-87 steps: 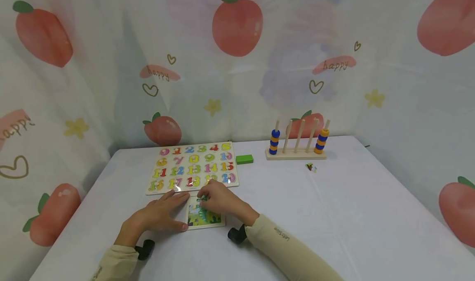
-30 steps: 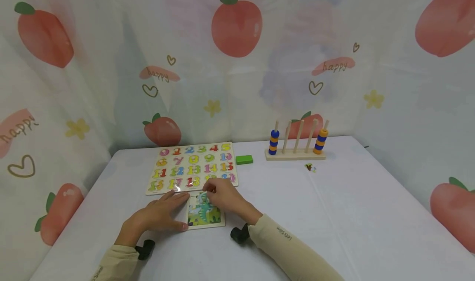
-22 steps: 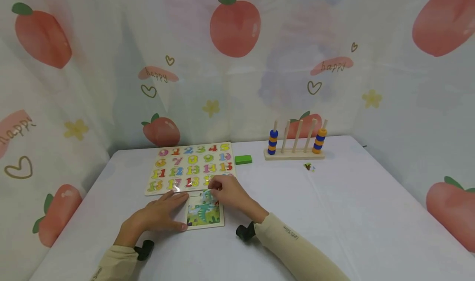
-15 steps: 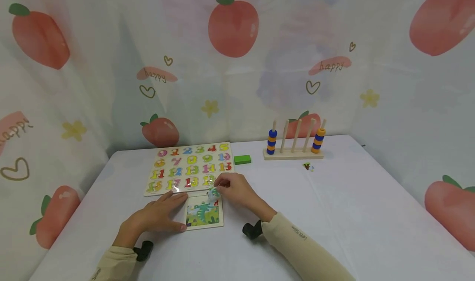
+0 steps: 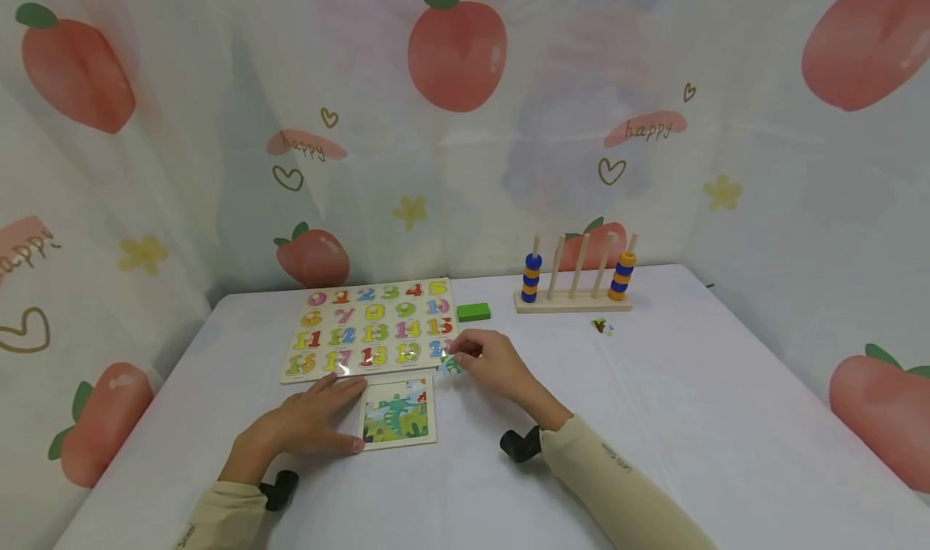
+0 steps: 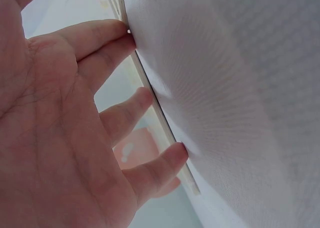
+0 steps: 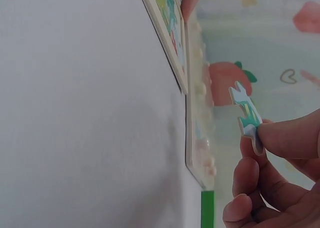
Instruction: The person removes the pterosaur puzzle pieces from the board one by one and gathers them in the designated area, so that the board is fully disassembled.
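Observation:
My right hand [image 5: 497, 363] pinches a jigsaw piece [image 7: 248, 115] between thumb and fingers, above the table and just right of the small puzzle. The piece is light blue and green with knobbed edges. The small framed dinosaur puzzle [image 5: 396, 413] lies flat, with bare pale board along its upper part. At its left side is my left hand [image 5: 305, 421], fingers spread, with thumb and fingertips touching the frame. In the left wrist view, fingertips [image 6: 145, 96] meet a thin board edge. Behind the small puzzle lies the number board [image 5: 356, 332], filled with coloured numerals 0 to 20.
A green block [image 5: 474, 312] sits by the number board's right edge. Farther right stands a wooden bead rack [image 5: 574, 302] with blue and orange rings on its two end pegs. In front of it lies a small loose puzzle piece [image 5: 602, 325]. A printed curtain hangs behind the table.
My right hand has lifted a piece from the upper part of the dinosaur puzzle and carried it right, exposing bare board there. My left hand has stayed at the frame.

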A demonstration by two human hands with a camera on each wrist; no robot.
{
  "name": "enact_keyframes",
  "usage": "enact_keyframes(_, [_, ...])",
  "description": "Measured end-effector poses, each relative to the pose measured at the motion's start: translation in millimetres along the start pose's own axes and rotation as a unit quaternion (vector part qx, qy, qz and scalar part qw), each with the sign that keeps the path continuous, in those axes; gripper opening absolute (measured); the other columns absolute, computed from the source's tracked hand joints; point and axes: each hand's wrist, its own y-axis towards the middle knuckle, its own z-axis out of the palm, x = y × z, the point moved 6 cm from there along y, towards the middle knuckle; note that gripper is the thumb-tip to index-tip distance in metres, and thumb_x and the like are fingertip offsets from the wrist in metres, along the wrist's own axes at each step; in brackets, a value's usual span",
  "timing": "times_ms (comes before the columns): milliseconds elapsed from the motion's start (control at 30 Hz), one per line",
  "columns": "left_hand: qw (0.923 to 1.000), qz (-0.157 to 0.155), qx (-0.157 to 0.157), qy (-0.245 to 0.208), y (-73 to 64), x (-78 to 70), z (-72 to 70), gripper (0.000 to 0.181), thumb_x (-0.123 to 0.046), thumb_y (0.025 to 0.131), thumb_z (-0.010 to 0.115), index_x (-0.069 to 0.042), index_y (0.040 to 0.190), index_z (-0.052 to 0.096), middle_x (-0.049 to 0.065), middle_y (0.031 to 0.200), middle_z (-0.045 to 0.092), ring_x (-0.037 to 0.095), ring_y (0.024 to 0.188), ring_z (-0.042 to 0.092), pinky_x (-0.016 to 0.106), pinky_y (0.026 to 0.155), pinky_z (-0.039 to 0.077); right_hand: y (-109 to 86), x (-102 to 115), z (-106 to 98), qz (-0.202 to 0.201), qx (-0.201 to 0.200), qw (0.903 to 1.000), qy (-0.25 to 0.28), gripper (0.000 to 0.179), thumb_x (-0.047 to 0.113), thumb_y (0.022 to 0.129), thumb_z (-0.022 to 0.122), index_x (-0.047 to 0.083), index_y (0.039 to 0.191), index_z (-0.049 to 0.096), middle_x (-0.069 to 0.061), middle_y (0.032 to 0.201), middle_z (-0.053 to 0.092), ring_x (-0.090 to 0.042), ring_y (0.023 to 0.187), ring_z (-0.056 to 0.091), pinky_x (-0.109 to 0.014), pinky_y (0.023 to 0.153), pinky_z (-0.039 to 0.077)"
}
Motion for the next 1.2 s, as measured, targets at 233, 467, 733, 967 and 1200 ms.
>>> enact_keyframes(233, [0.9999, -0.01, 0.007, -0.008, -4.4, -6.7, -3.4, 0.1, -0.046, 0.084, 0.091, -0.014, 0.166, 0.043, 0.012, 0.171, 0.037, 0.044, 0.161, 0.015, 0.077, 0.12, 0.021, -3.6, -9.9, -22.9, 0.007, -0.029, 0.9995, -0.008, 0.012, -0.001, 0.101, 0.067, 0.005, 0.105, 0.077, -0.002, 0.101, 0.074, -0.02, 0.091, 0.064, -0.034, 0.08, 0.057])
enact_keyframes(467, [0.9999, -0.012, 0.005, -0.01, -5.4, -8.4, -4.2, 0.098, -0.042, 0.084, 0.092, -0.013, 0.165, 0.044, 0.014, 0.17, 0.037, 0.045, 0.16, 0.017, 0.077, 0.119, 0.022, -5.7, -23.6, -45.9, 0.006, -0.044, 0.999, -0.01, 0.012, -0.001, 0.102, 0.066, 0.001, 0.108, 0.077, -0.008, 0.104, 0.076, -0.024, 0.093, 0.066, -0.034, 0.081, 0.056])
enact_keyframes(733, [0.9998, -0.014, 0.008, -0.011, -7.4, -10.3, -5.0, 0.099, -0.043, 0.084, 0.091, -0.013, 0.165, 0.043, 0.014, 0.171, 0.037, 0.044, 0.16, 0.016, 0.077, 0.12, 0.02, -9.0, -35.9, -69.6, 0.019, -0.063, 0.9977, -0.014, 0.015, 0.0, 0.103, 0.064, 0.0, 0.111, 0.076, -0.011, 0.108, 0.075, -0.025, 0.095, 0.065, -0.034, 0.08, 0.054])
enact_keyframes(967, [0.9999, -0.01, 0.002, -0.004, -7.1, -11.2, -5.2, 0.098, -0.043, 0.084, 0.092, -0.015, 0.165, 0.044, 0.011, 0.171, 0.037, 0.043, 0.161, 0.016, 0.077, 0.12, 0.022, -11.4, -43.9, -90.6, 0.039, -0.076, 0.9963, -0.002, 0.018, 0.004, 0.106, 0.062, -0.002, 0.118, 0.075, -0.015, 0.114, 0.074, -0.028, 0.1, 0.065, -0.035, 0.085, 0.055])
enact_keyframes(1200, [1.0, -0.007, 0.002, -0.004, -5.8, -10.8, -5.0, 0.098, -0.042, 0.084, 0.092, -0.014, 0.165, 0.044, 0.012, 0.171, 0.038, 0.044, 0.16, 0.016, 0.077, 0.12, 0.02, -12.6, -52.7, -115.9, 0.057, -0.094, 0.994, -0.002, 0.02, 0.006, 0.108, 0.061, -0.002, 0.121, 0.074, -0.018, 0.119, 0.073, -0.029, 0.101, 0.063, -0.029, 0.083, 0.054])
